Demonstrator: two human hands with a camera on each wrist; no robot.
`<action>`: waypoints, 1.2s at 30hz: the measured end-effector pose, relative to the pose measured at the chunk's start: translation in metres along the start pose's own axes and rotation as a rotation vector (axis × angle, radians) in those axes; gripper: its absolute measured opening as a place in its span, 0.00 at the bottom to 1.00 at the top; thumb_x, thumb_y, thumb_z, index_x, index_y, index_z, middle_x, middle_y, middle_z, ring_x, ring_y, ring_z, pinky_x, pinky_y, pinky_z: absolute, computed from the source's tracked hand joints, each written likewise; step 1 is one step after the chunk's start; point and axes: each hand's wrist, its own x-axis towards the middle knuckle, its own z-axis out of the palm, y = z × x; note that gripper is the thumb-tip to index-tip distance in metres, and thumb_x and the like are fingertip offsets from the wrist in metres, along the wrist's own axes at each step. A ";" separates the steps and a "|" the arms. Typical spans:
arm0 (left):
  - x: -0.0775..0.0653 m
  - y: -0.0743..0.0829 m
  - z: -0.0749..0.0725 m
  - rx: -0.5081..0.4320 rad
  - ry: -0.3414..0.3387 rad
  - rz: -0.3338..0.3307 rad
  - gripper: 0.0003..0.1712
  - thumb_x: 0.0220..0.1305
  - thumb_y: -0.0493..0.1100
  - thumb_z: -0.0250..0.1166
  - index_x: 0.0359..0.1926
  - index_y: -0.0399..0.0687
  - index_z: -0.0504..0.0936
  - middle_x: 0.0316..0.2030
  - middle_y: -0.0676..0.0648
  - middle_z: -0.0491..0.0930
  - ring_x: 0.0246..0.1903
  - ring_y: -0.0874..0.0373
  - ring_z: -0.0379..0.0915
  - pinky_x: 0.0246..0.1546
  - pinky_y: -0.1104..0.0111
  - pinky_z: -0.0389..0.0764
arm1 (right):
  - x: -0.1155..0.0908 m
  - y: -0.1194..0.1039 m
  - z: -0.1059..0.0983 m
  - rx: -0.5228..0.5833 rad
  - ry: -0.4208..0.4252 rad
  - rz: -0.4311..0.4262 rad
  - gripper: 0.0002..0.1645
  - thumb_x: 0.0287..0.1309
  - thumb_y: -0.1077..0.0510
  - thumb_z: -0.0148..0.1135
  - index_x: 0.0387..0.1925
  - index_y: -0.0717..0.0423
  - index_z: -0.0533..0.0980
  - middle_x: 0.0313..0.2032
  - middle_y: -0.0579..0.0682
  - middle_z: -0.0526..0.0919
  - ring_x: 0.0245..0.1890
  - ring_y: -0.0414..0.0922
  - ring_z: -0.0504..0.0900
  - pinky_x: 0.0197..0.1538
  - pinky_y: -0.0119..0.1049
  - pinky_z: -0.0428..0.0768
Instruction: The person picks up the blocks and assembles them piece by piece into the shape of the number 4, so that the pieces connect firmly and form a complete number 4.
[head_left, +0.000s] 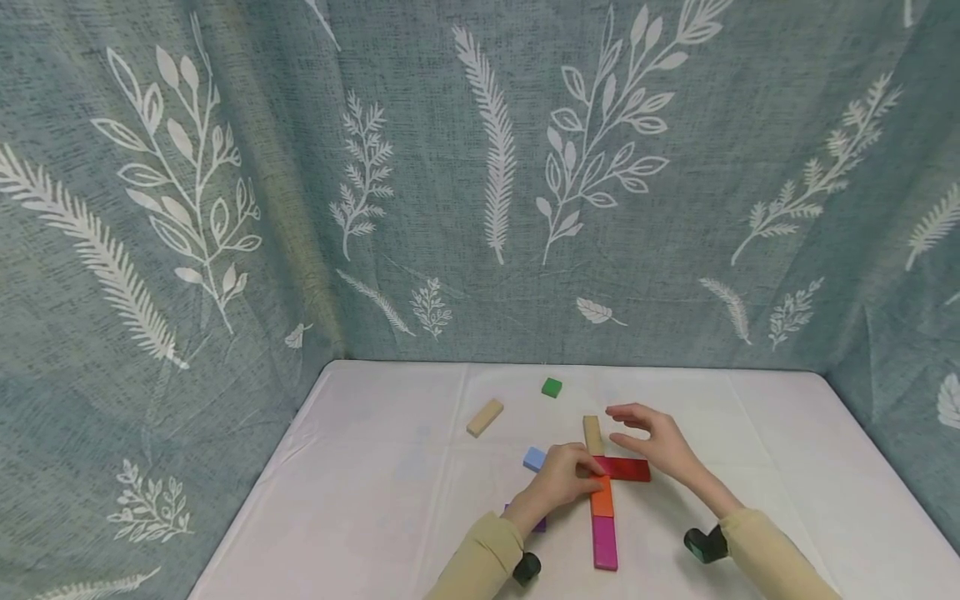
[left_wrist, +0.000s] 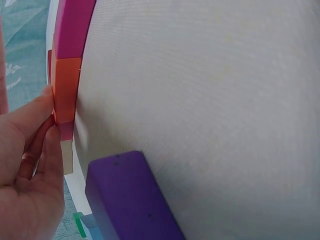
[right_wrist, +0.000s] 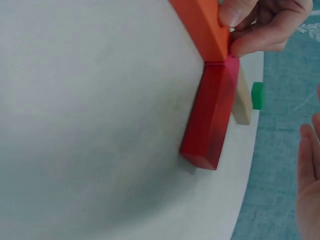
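Observation:
My left hand [head_left: 564, 477] touches the row of blocks; its thumb is at the orange block [left_wrist: 67, 90] and its forefinger at the small pink block [right_wrist: 232, 64]. The magenta block [head_left: 604, 543] lies end to end with the orange one, on the near side. On the far side a plain wooden block [head_left: 592, 435] continues the row. A red block [right_wrist: 207, 120] juts out to the right from the pink one. My right hand [head_left: 658, 440] hovers beyond the red block, fingers spread and holding nothing.
Beside the left forearm lies a purple block [left_wrist: 131, 195], partly hidden in the head view. A blue block [head_left: 534, 458] shows just left of that hand. Farther back are another plain wooden block [head_left: 485, 417] and a green block [head_left: 552, 387]. A patterned curtain [head_left: 450, 167] hangs behind the white table [head_left: 360, 467].

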 end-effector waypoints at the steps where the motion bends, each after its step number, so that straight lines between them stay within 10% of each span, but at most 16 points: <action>1: 0.000 0.000 0.000 0.000 0.002 0.001 0.08 0.50 0.37 0.73 0.34 0.43 0.88 0.30 0.51 0.82 0.30 0.68 0.72 0.34 0.82 0.74 | -0.001 0.001 0.000 0.001 -0.006 0.001 0.23 0.54 0.59 0.67 0.53 0.61 0.76 0.49 0.58 0.82 0.50 0.55 0.80 0.53 0.50 0.78; 36: 0.001 0.001 0.001 0.019 0.023 0.012 0.07 0.48 0.37 0.74 0.31 0.42 0.88 0.30 0.51 0.82 0.31 0.68 0.73 0.35 0.82 0.74 | -0.017 0.032 0.024 0.032 -0.191 -0.026 0.18 0.54 0.62 0.66 0.47 0.62 0.80 0.44 0.56 0.85 0.44 0.50 0.84 0.47 0.37 0.82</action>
